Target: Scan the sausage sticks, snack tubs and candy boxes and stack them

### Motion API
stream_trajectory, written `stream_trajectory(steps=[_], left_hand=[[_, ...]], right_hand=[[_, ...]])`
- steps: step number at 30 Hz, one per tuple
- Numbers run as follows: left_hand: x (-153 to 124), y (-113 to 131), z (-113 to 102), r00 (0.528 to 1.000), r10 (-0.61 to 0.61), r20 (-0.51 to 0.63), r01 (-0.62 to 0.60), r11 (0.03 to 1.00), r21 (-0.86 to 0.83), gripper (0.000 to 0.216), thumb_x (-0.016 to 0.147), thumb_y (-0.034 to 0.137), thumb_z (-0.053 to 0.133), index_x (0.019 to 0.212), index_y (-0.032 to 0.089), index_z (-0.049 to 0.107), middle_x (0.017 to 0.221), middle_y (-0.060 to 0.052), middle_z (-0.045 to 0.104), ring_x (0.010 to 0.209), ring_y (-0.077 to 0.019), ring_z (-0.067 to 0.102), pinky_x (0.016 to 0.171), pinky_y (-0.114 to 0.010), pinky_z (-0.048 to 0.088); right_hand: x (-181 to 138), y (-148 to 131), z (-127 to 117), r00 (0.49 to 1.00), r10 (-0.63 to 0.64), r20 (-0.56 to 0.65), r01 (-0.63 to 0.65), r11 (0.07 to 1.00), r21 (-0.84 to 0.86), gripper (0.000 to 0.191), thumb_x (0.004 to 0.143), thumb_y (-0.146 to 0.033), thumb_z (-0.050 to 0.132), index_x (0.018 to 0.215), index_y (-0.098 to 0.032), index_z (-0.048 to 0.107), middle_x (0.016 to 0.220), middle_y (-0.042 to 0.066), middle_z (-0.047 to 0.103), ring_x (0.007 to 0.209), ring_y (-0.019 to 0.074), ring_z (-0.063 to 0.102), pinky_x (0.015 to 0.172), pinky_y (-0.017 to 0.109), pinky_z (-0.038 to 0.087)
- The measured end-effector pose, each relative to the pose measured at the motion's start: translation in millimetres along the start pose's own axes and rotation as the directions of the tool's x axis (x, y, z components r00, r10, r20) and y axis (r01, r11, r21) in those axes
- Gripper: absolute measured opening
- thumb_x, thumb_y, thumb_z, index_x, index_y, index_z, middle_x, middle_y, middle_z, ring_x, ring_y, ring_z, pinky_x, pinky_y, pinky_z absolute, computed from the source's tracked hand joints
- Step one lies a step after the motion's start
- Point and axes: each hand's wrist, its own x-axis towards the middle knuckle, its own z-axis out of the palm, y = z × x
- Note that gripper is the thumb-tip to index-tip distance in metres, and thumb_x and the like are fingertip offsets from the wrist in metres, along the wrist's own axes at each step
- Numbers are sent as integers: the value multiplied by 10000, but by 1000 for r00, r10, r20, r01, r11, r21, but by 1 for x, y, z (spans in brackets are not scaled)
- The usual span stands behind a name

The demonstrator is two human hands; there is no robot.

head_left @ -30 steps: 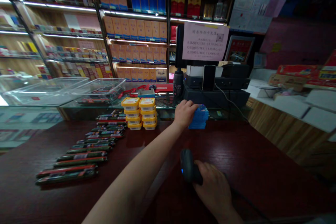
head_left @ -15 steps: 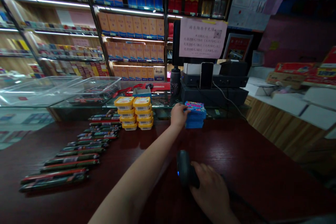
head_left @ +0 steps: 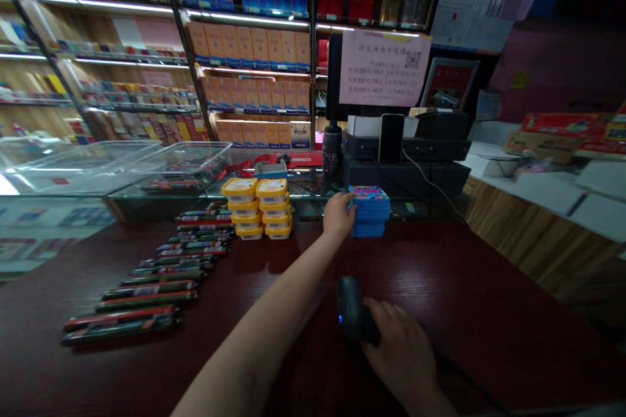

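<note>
Gripping the handheld scanner by its handle, the right hand presumably leaves the head unobstructed. The head's long axis runs roughly 12 to 6 o'clock; which way it faces cannot be told. At the scanner's 12 o'clock, a stack of blue packs stands on the tabletop; the left hand touches its 9 o'clock side, probably steadying it, finger opening indeterminable.

I see the worktop as dark wood with a polished sheen. Toward its left edge lie wrapped sticks in shiny film; at its far edge, smooth yellow plastic tubs – and blue packs with slick printed tops. Near its front edge, the scanner looks like smooth dark plastic.
</note>
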Motion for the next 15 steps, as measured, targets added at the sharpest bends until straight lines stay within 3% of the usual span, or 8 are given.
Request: stream_trajectory(steps=[5, 11, 15], left_hand=[[-27, -13, -43, 998, 66, 2, -66, 991, 114, 289, 781, 147, 565, 1030, 219, 692, 922, -85, 625, 908, -240, 541, 840, -367, 428], [-47, -36, -129, 981, 180, -72, -149, 937, 317, 284, 830, 193, 519, 1053, 264, 678, 972, -63, 613, 955, -234, 505, 881, -371, 394], [-41, -50, -183, 977, 178, -118, -91, 845, 527, 314, 837, 265, 539, 1131, 227, 642, 1062, -92, 593, 1011, -264, 487, 920, -406, 385]], right_hand=[[-3, 3, 5, 998, -50, -41, 50, 999, -9, 440, 718, -115, 579, 1141, -234, 548, 1007, 37, 671, 923, 217, 602, 789, 318, 419], [-5, 10, 11, 994, -96, -53, 96, 995, 2, 385, 759, -148, 551, 1136, -229, 542, 986, 35, 673, 899, 204, 616, 792, 320, 421], [-6, 11, 12, 995, -102, -15, 102, 995, 17, 370, 771, -164, 528, 1133, -239, 545, 984, 25, 679, 885, 194, 623, 799, 315, 420]])
